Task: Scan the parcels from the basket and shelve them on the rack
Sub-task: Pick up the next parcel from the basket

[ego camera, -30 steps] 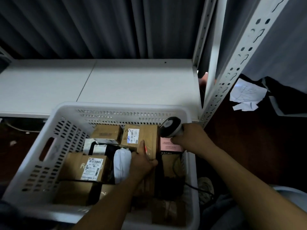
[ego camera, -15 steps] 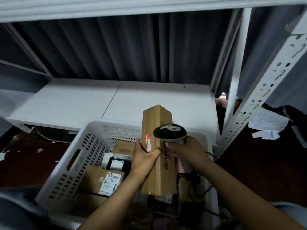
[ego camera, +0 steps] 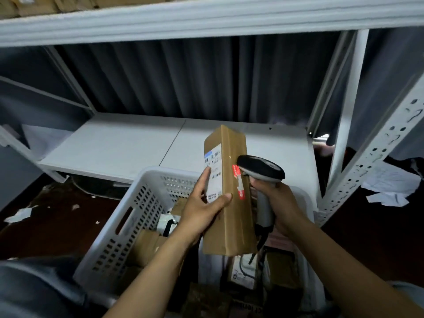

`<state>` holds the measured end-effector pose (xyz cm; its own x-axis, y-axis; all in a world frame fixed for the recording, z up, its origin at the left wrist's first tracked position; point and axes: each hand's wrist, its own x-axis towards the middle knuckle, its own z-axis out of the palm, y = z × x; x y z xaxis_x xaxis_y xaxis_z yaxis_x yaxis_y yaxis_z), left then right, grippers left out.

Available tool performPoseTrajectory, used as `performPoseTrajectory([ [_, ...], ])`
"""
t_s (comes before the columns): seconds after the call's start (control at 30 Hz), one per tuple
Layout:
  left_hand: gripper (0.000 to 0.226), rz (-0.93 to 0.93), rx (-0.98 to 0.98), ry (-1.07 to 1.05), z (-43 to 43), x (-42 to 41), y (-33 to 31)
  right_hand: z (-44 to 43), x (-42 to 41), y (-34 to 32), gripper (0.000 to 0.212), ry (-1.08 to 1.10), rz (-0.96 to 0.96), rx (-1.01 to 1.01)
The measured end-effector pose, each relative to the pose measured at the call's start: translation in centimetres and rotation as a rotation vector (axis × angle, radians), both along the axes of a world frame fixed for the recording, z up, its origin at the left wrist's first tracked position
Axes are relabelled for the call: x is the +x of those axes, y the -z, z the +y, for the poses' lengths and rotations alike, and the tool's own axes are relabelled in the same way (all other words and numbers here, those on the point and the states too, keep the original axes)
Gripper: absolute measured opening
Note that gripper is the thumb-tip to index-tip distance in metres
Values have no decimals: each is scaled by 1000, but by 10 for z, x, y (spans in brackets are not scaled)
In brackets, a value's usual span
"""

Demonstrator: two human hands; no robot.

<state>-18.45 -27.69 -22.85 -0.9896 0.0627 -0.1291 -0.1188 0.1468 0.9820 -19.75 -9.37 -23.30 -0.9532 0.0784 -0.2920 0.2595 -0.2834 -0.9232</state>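
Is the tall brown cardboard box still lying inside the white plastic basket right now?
No, the left hand holds the tall brown cardboard box upright above the white plastic basket.

The box [ego camera: 229,191] carries a white shipping label [ego camera: 213,175] with a blue strip at its top and barcodes beneath; the print is too blurred to read. Red stickers [ego camera: 238,182] run down the box's edge with white characters, unreadable as well. A parcel [ego camera: 243,274] low in the basket [ego camera: 128,226] shows a pale label with a dark symbol, also illegible. No word or number can be made out.
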Motion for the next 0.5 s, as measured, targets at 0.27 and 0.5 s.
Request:
performPoseTrajectory([
  [0.27, 62, 5, 30, -98, -12, 3, 7, -2, -1, 13, 18, -93, 15, -183],
  [0.5, 85, -141, 195, -32, -16, 0, 14, 5, -8, 15, 17, -138, -37, -217],
])
